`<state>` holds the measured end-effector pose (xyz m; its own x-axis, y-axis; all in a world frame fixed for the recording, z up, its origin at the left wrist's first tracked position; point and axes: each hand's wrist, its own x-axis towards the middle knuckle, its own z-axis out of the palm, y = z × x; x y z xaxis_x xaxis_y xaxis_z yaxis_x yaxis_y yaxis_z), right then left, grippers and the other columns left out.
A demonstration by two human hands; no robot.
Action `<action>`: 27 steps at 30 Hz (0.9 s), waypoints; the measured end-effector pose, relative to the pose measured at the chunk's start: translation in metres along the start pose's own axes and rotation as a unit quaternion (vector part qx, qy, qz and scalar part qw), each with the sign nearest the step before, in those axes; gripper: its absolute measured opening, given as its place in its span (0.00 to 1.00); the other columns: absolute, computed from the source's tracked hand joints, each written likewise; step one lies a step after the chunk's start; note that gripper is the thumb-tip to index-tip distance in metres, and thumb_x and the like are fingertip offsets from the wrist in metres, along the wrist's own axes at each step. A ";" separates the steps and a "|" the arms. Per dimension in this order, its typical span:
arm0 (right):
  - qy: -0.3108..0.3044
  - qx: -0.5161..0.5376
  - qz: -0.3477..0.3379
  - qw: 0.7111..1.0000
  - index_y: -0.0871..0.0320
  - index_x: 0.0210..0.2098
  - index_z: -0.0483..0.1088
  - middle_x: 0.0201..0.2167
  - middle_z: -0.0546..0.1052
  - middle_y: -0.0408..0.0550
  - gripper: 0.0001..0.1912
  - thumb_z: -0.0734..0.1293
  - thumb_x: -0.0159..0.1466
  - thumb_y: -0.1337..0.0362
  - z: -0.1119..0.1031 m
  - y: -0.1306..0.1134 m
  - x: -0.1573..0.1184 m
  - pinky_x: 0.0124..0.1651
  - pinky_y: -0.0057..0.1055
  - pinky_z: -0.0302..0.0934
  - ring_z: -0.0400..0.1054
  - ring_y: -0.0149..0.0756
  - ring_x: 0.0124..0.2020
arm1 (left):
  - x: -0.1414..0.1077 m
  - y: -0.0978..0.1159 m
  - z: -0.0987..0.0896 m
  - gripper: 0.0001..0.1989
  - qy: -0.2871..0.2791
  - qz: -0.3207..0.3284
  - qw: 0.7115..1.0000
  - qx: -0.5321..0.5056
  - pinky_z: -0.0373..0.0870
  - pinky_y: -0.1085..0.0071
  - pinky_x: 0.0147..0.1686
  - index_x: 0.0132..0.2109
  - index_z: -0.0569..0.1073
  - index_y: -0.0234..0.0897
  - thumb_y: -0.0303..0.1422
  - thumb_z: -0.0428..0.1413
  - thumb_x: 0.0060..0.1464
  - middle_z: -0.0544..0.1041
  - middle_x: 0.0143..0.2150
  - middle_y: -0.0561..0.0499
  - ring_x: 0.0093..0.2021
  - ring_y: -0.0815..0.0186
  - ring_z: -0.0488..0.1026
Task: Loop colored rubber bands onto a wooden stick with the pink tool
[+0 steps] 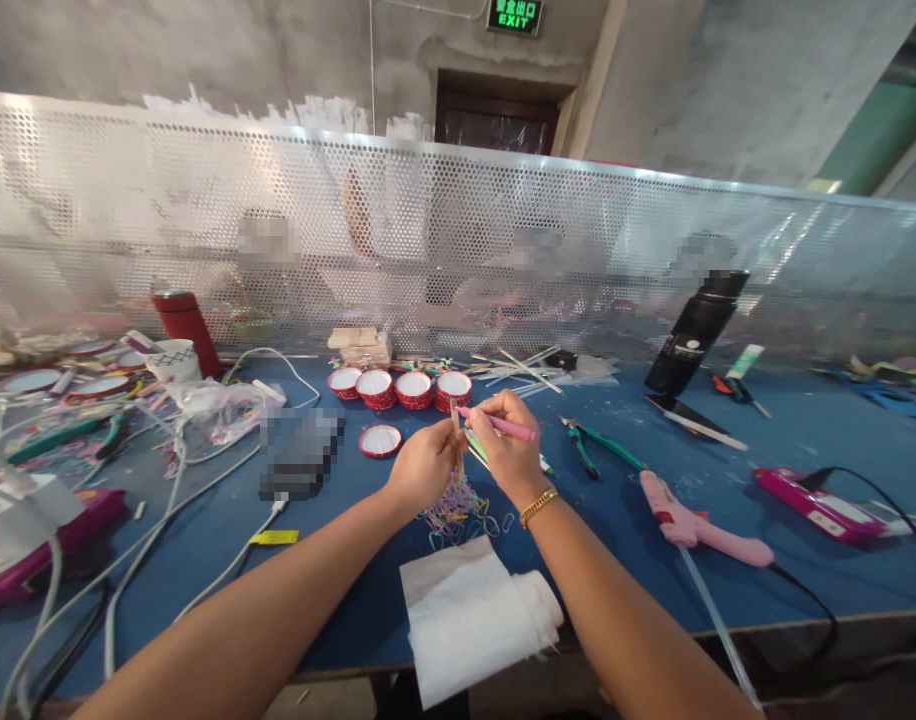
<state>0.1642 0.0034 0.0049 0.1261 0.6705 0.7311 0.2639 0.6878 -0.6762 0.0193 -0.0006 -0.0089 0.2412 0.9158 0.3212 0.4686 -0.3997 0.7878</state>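
Note:
In my left hand point(422, 468) a thin, flat wooden stick point(459, 455) stands roughly upright, pinched between thumb and fingers. My right hand point(514, 450) grips a pink marker pen point(512, 427), its tip at the upper end of the stick; whether they touch I cannot tell. Below both hands lies a heap of colourful paper clips point(458, 510). A roll of white tissue-like sheet point(484, 620) rests at the table edge between my forearms. Beyond my hands stand stacks of round red-rimmed discs with white faces point(375, 386), and a single disc point(380, 441) lies nearer.
Pliers point(593, 445) and a pink glue gun point(698, 525) lie to the right, near a black bottle point(690, 340). On the left are a phone point(300, 455), white cables, a power strip point(90, 525) and a red flask point(188, 330). A perforated metal screen point(428, 240) borders the back.

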 end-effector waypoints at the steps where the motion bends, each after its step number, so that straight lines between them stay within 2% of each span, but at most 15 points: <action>1: 0.000 -0.005 0.000 1.000 0.54 0.27 0.67 0.25 0.75 0.43 0.08 0.67 0.63 0.62 0.000 0.000 0.000 0.37 0.34 0.63 0.70 0.36 0.30 | 0.000 0.000 0.000 0.17 -0.001 0.000 1.000 -0.002 0.55 0.72 0.26 0.30 0.64 0.38 0.43 0.44 0.64 0.68 0.23 0.55 0.24 0.69 0.62; 15: 0.014 0.005 0.001 1.000 0.55 0.27 0.67 0.25 0.74 0.43 0.09 0.66 0.63 0.62 -0.001 -0.001 0.001 0.38 0.33 0.63 0.70 0.36 0.30 | -0.001 0.004 -0.001 0.17 0.001 -0.002 1.000 0.005 0.55 0.72 0.25 0.30 0.65 0.38 0.43 0.44 0.64 0.68 0.23 0.55 0.24 0.69 0.63; 27: -0.001 0.010 0.003 1.000 0.54 0.27 0.67 0.25 0.75 0.43 0.08 0.67 0.63 0.62 0.000 -0.002 0.000 0.36 0.33 0.64 0.71 0.36 0.30 | 0.000 0.001 0.000 0.18 -0.002 -0.002 1.000 -0.014 0.55 0.72 0.25 0.31 0.65 0.38 0.45 0.44 0.64 0.69 0.23 0.55 0.24 0.69 0.63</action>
<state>0.1642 0.0026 0.0063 0.1253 0.6760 0.7262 0.2447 0.6883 -0.6829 0.0195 -0.0012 -0.0078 0.2436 0.9168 0.3164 0.4460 -0.3956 0.8029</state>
